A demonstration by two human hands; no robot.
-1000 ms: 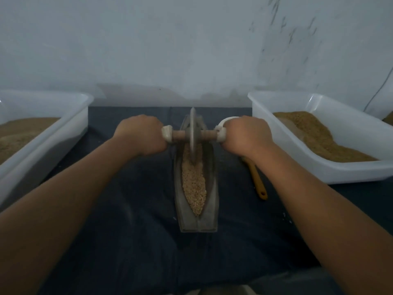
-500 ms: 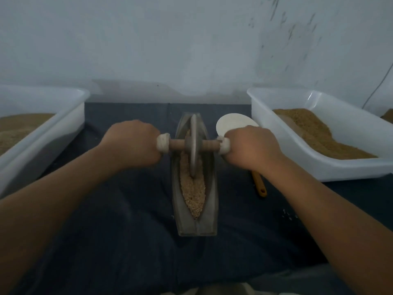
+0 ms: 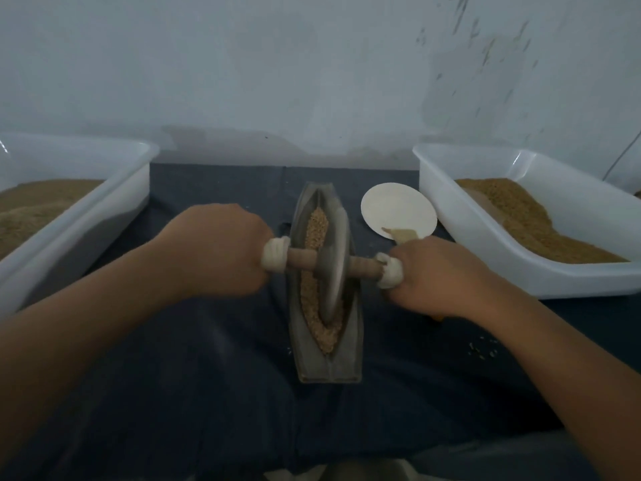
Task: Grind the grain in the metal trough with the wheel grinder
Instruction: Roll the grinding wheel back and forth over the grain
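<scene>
Gripping the axle's [image 3: 301,258] wrapped ends, left hand [image 3: 222,253] and right hand [image 3: 442,274] hold the wheel [image 3: 333,272] upright in the grain [image 3: 316,222], midway along the trough [image 3: 327,362]. Cloth [image 3: 208,394] lies open either side; beyond, a plate [image 3: 393,206] touches the right tub [image 3: 485,262], and the left tub [image 3: 86,234] bounds the other edge.

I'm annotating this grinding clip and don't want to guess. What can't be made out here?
Head view only.
Fingers of the left hand and right hand: tucked under the hands' backs in their grip on the wheel grinder.
Utensil on the plate: right hand covers most of it.
Left tub: cut off by the frame edge.
Specks on the cloth: too small to identify.
</scene>
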